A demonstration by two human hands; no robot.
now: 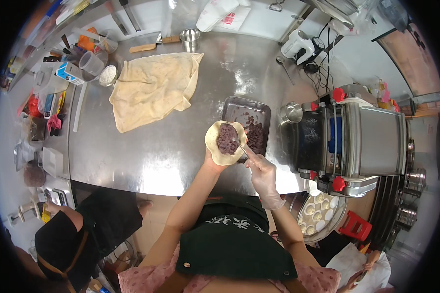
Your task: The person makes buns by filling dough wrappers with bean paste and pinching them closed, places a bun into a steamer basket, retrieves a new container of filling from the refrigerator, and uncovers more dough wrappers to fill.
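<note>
- Your left hand (216, 163), low and central in the view, supports a round, pale dough wrapper (224, 158) from beneath, above the near part of a steel counter (122, 163). Most of its fingers are hidden under the dough, so how far they spread cannot be told.
- A mound of lumpy, purple-brown filling (226, 140) sits in the middle of the wrapper; the dough's rim is wavy and open around it.
- Your right hand (263, 176), in a clear glove, is just beside the wrapper. Its fingers pinch the handle of a slim utensil (243, 150) whose tip meets the filling.
- Behind and to the right of the wrapper, a rectangular metal tray (236, 111) holds more of the same filling, partly hidden by the dough.
- Farther left on the counter, a rumpled beige cloth (154, 90) lies spread out.
- To your right, a metal cup (292, 113) stands near a large roller machine (380, 141) with red knobs.
- Below that machine, a round pan (338, 221) holds pale, rounded pieces (310, 209).
</note>
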